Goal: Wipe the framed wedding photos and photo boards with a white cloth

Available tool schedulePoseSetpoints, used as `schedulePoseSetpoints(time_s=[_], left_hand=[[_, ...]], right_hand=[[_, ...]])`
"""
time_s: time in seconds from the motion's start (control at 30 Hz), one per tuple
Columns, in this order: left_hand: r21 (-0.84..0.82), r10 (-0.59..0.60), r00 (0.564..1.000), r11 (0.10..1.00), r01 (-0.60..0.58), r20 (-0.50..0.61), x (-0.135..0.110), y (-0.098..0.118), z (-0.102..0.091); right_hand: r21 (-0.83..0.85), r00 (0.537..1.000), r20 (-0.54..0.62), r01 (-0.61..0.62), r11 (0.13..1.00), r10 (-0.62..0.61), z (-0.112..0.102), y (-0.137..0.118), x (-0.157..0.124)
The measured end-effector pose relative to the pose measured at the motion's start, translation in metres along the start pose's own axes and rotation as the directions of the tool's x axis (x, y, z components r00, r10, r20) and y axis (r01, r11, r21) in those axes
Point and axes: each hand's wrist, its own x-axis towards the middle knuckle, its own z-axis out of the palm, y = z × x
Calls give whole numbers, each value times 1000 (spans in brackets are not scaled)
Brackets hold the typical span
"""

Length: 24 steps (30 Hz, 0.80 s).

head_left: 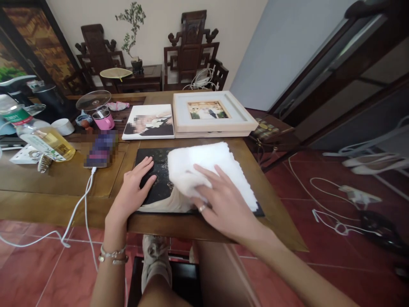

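A dark photo panel (156, 170) with a pale dress at its lower part lies flat near the table's front edge. My left hand (136, 185) rests on its left side, fingers out and thumb apart, holding nothing. With a ring on one finger, my right hand (220, 200) grips and presses a white cloth (211, 160) on the panel, slightly blurred. The cloth is bunched under the fingers and spread out to the right, hiding much of the panel.
Behind the panel are a white-edged photo print (150, 121) and a thick white picture frame (209, 113). A phone (101, 149) on a white cable (86, 192), a bottle (47, 140) and a pink mug (104, 120) stand left. Cables and a power strip (359, 194) lie on the red floor.
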Motion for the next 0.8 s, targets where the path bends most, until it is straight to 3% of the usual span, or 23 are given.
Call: schedulePoseSetpoints(time_s=[0.17,0.3,0.43,0.6,0.7,0.8], left_hand=[[8,-1,1000,1000,1,11,0,0,-1],[9,1,1000,1000,-1,21,0,-1,-2],[15,8,1000,1000,-8,9,0,-4,-1],[9,5,1000,1000,-5,4,0,-3,-1],[4,5,1000,1000,-5,9,0,-2,-1],[-2,12,1000,1000,-12,14,0,-2,-2]], right_hand=[[96,989,4,147,984,-148,-9,-25,-29],[133,977,67,195,972,-205,-12,-19,-25],[104,984,82,148,984,-156,-7,8,3],[34,985,144,87,996,-92,3,45,58],[7,988,148,32,999,-33,5,52,79],[-21,988,155,-23,1000,26,5,44,81]])
